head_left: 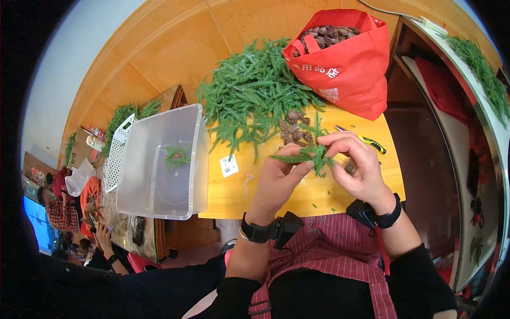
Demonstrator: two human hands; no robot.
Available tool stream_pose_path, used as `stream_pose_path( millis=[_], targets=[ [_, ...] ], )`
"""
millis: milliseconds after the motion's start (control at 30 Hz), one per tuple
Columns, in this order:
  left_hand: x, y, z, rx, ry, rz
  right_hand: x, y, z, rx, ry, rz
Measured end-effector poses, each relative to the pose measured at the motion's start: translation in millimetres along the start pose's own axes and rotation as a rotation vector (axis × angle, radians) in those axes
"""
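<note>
Above the yellow table [244,199], my left hand [276,178] pinches a small bunch of green fir-like sprigs [314,152] between thumb and fingers. The fingers of my right hand [360,165] are closed on the bunch from the other side. Just beyond the hands lie several brown pine cones [292,129]. A hand tool with yellow-and-black handles [374,144] rests past my right hand, its tip partly hidden. Under the right palm shows a small dark round item I cannot make out. A large heap of loose green sprigs [255,87] covers the table's far side.
A red bag [350,74] full of pine cones [330,37] stands at the far right. Left of the table, a clear plastic bin [197,175] holds one sprig cluster [177,156]. A white card [229,166] lies near it. Another person's hand [104,238] works at the far left.
</note>
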State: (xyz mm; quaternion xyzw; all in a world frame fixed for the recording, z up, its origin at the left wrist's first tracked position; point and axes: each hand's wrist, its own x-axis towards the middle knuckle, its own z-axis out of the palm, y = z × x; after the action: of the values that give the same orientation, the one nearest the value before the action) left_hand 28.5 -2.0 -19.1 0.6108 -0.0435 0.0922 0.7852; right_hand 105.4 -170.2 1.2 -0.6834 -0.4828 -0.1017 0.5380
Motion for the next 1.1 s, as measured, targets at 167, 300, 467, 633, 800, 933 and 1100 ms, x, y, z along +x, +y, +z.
stream_pose_path(
  millis=[167,300,467,633,800,933,1100],
  targets=[
    [-2.2,-2.1,-1.2,-0.028,0.033,-0.061,-6.0,-3.0,-4.2,-0.018,-0.067,0.044],
    [-3.0,-15.9,-12.5,0.272,0.071,0.083,-26.2,33.5,-35.8,-0.296,0.01,0.361],
    [-0.3,-18.0,-9.1,0.486,0.071,0.185,-62.0,98.1,-65.4,-0.593,-0.307,0.592],
    [-2.1,-22.1,-12.2,0.489,0.064,0.191,-65.0,111.9,-67.8,-0.612,-0.403,0.525],
    [-3.1,-25.3,-10.1,0.3,0.06,0.002,-67.1,109.6,-72.9,-0.549,-0.369,0.543],
    [-3.1,-28.9,-10.5,0.241,0.072,-0.064,-57.0,64.7,-81.6,-0.093,-0.214,0.771],
    [-0.3,-32.4,-8.8,0.199,0.059,-0.073,-63.4,9.8,-59.9,0.92,-0.031,0.915]
  ],
)
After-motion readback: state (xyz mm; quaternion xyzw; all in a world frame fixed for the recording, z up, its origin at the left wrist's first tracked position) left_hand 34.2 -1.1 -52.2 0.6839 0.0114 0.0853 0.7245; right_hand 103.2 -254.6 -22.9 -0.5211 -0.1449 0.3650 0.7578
